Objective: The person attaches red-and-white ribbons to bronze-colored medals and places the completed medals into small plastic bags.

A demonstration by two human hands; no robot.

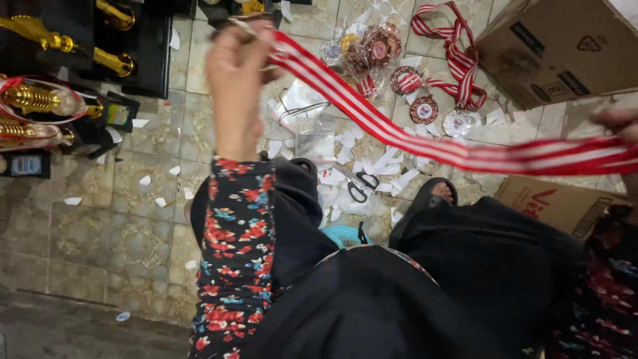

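Note:
A long red-and-white striped ribbon stretches taut across the view between my two hands. My left hand, raised at the upper middle, pinches one end of it. My right hand, mostly cut off at the right edge, grips the other end. On the tiled floor below lie several round medals, some with red-and-white ribbons attached and some in clear bags. Black-handled scissors rest among white paper scraps near my feet.
Gold trophies on black bases stand at the left. A cardboard box sits at the upper right and another at the right. My sandalled foot and dark skirt fill the lower middle. Paper scraps litter the tiles.

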